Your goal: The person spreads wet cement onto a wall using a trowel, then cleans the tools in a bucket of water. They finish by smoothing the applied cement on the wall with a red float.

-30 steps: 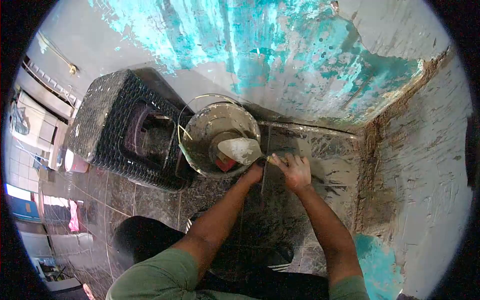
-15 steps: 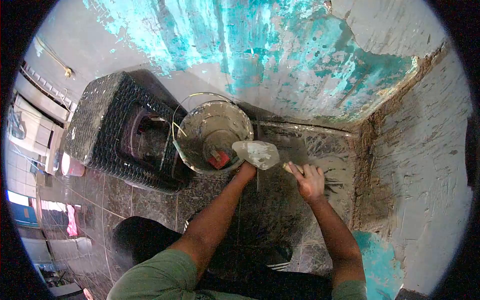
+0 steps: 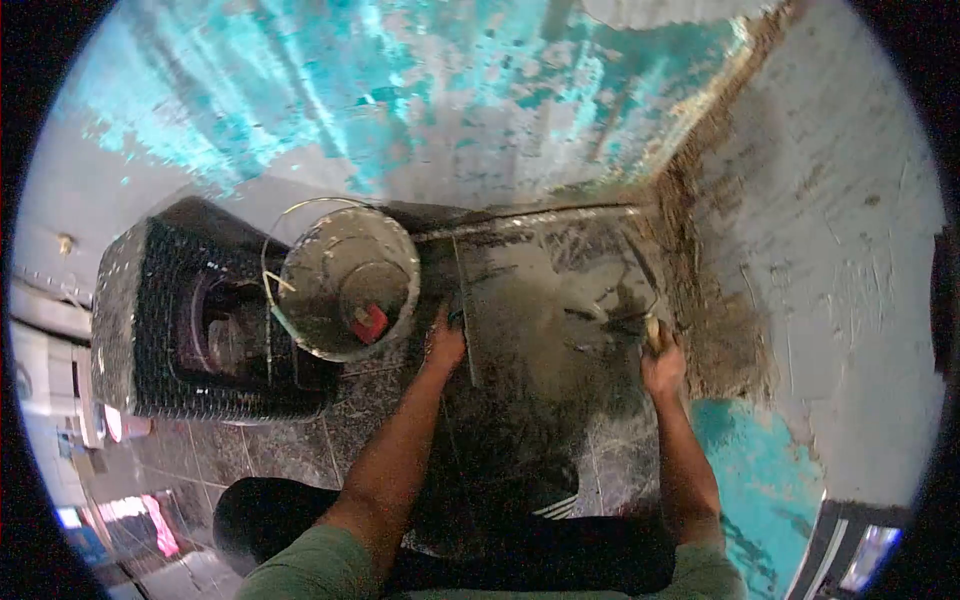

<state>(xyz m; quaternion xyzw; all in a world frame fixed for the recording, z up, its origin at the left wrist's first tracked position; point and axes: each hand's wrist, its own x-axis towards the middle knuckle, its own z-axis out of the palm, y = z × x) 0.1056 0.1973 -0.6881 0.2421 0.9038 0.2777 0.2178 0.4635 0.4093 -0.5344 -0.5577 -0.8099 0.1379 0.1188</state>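
My right hand (image 3: 663, 368) is wrapped round the pale handle of a trowel (image 3: 622, 308), low over the mortar-smeared floor by the wall corner. Its blade blends into the grey smears and shows poorly. To the left, my left hand (image 3: 445, 342) is closed on the dark handle of what looks like a plastering float (image 3: 466, 310), turned edge-on so only a thin line shows. Beside that hand stands a mortar-stained bucket (image 3: 402, 285) with a wire handle; a red-bladed tool (image 3: 370, 322) lies inside.
A black, wicker-textured plastic stool (image 3: 130, 330) lies on its side left of the bucket. Ahead is a wall (image 3: 400, 100) with peeling turquoise paint. Rough brown mortar (image 3: 685, 230) runs up the corner to the grey right wall (image 3: 830, 280). Dark tiles (image 3: 290, 445) cover the floor.
My right hand has moved right and the trowel has gone from beside my left hand to near the corner. The view has swung right, so bucket and stool appear further left.
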